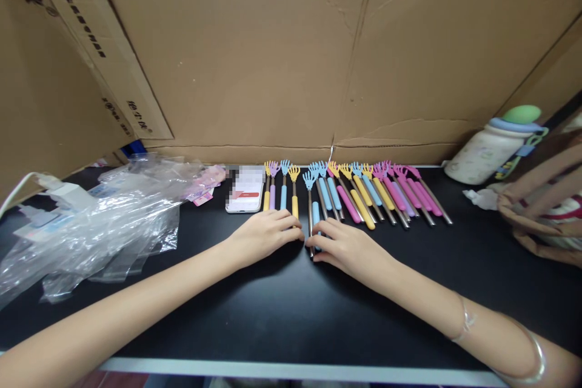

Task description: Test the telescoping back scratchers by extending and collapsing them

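Observation:
Several small back scratchers with hand-shaped heads lie in a row on the black table (282, 309). A left group (280, 189) has yellow, purple and blue handles. A larger right group (382, 194) has blue, yellow and pink handles. My left hand (264, 235) rests flat at the near ends of the left group, fingers together and stretched. My right hand (348, 248) lies over the near end of one blue back scratcher (311, 209) that sits alone between the groups, fingertips touching it.
A white phone (245, 189) lies left of the scratchers. Crumpled clear plastic bags (100, 224) and a white charger with cable (63, 194) fill the left. Cardboard sheets (273, 48) wall the back. A bottle (493, 145) lies at right, beside a bag (545, 206).

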A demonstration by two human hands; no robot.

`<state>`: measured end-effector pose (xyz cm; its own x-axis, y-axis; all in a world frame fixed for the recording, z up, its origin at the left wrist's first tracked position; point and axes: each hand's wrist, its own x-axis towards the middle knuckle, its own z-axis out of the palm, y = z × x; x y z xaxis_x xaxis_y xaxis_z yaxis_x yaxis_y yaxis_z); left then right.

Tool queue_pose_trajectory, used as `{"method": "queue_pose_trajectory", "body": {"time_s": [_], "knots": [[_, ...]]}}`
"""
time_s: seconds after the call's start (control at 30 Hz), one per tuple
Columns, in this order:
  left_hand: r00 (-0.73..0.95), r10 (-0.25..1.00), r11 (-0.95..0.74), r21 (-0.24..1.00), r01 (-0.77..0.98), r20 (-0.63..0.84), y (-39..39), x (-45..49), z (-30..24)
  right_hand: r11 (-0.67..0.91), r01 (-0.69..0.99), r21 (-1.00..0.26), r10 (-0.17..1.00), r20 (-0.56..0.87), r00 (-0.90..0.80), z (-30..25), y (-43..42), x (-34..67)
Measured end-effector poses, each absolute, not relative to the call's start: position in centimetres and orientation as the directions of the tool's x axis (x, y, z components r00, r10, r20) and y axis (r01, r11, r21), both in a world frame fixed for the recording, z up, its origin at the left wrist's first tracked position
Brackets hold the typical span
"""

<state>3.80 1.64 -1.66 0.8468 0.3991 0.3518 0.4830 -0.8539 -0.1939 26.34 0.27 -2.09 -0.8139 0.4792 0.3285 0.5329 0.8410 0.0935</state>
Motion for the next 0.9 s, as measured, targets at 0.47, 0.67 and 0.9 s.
{"method": "queue_pose_trajectory", "body": {"time_s": [0.47,0.67,0.9], "knots": [[0.797,0.480,-0.809,-0.168,0.564,0.367,3.1,3.5,-1.4,0.872,0.472,0.128,0.420,0.302,-0.856,-1.1,-0.5,26.1],[0.815,0.447,-0.820,-0.197,0.538,0.368,1.7,3.4,-1.4,0.908,0.391,0.152,0.341,0.276,-0.899,-0.9,-1.2,25.8],[0.843,0.394,-0.853,-0.197,0.484,0.366,0.8,3.7,-1.5,0.942,0.293,0.164,0.237,0.292,-0.926,-0.4,-2.0,25.6]]}}
